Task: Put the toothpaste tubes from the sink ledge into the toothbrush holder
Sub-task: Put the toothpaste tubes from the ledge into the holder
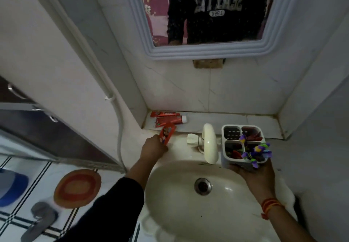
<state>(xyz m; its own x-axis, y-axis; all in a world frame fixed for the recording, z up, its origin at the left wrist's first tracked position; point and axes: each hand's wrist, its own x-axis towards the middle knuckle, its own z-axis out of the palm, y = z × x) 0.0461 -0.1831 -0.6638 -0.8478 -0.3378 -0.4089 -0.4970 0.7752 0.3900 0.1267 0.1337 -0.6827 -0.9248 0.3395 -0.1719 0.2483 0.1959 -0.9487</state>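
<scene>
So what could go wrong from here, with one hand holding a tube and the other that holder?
The left hand pinches the red tube only by its end, so it might slip into the sink. The holder, balanced on the right hand, looks crowded with toothbrushes; pushing a tube in could tip it.

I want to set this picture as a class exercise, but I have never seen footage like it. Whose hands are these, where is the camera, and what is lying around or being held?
There is no machine: the camera sits on a person's head, looking down at a bathroom sink. The mirror shows only their dark sweatshirt. The left hand grips one red toothpaste tube. Two more tubes lie on the ledge behind the tap. The right hand holds up a white toothbrush holder, with brushes in one compartment.
</scene>
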